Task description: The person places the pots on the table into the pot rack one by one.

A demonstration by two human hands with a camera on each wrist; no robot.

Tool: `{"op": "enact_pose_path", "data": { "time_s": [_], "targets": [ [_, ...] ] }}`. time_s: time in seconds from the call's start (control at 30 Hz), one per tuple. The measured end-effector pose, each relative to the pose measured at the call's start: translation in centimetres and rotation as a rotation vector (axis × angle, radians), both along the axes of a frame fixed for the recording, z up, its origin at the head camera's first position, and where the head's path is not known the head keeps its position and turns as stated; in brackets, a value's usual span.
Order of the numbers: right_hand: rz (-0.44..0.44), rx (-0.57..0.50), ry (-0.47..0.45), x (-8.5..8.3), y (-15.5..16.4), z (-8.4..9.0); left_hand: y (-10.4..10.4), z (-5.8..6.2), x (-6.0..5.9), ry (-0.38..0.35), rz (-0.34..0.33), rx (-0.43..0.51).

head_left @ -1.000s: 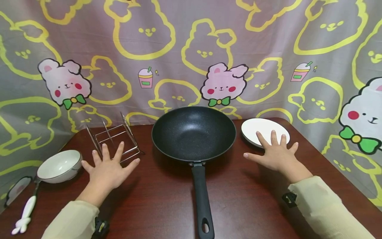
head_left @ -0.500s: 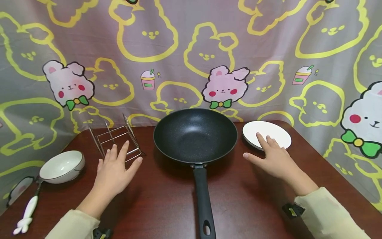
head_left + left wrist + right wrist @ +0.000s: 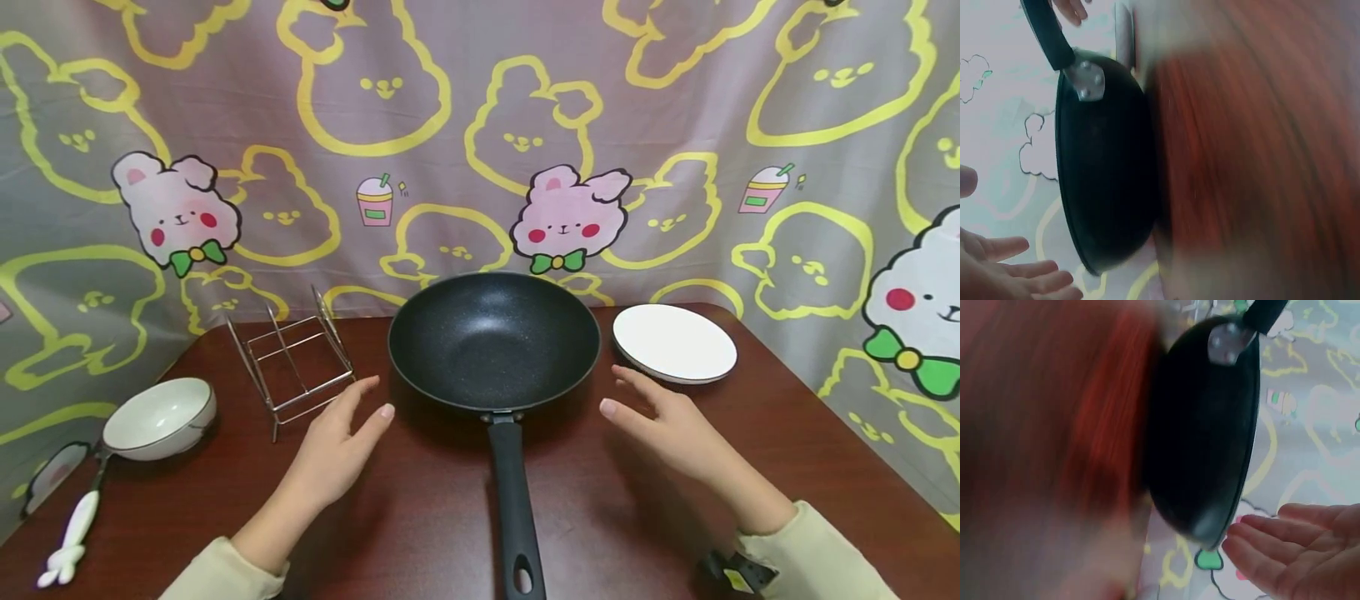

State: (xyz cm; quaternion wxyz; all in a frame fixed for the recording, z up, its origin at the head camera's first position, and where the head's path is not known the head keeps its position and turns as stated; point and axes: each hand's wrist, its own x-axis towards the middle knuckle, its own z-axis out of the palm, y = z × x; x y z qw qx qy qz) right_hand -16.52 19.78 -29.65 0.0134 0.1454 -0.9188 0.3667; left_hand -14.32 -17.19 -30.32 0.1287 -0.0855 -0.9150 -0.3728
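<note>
A black wok (image 3: 493,342) stands in the middle of the table in the head view, its long handle (image 3: 513,508) toward the person. To its left, my left hand (image 3: 330,454) hovers with fingers extended and holds nothing; in the left wrist view its fingers (image 3: 1035,275) are apart from the wok (image 3: 1107,169). On the other side, my right hand (image 3: 678,433) is held in the air, palm turned inward, also holding nothing. The right wrist view has its straight fingers (image 3: 1272,540) overlapping the edge of the wok (image 3: 1200,431).
A wire rack (image 3: 296,354) stands behind the left hand. Farther left are a white bowl (image 3: 159,417) and a utensil with a white rabbit-shaped handle (image 3: 78,525). A white plate (image 3: 675,342) lies at the back right of the table (image 3: 420,533), before a patterned curtain (image 3: 450,108).
Both hands have turned from spread, palm-down poses to palms facing inward. The left hand has moved right toward the wok; the right hand has come off the plate's outline.
</note>
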Motion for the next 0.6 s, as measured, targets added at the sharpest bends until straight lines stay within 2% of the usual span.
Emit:
{"op": "enact_pose_path", "data": {
  "time_s": [0.13,0.23,0.47,0.6],
  "targets": [
    [0.05,-0.113,-0.024,0.5,-0.9,-0.3,1.0,-0.3,0.0,-0.047,-0.041,0.135],
    [0.083,-0.197,-0.076,0.9,-1.6,-0.5,1.8,-0.5,0.0,-0.082,-0.064,0.214],
    [0.196,-0.526,-0.257,1.5,-3.0,-1.4,3.5,-1.1,0.2,-0.146,-0.129,0.373],
    [0.217,-0.655,-0.371,1.8,-3.8,-2.0,4.5,-1.3,0.3,-0.183,-0.16,0.461]
  ]
}}
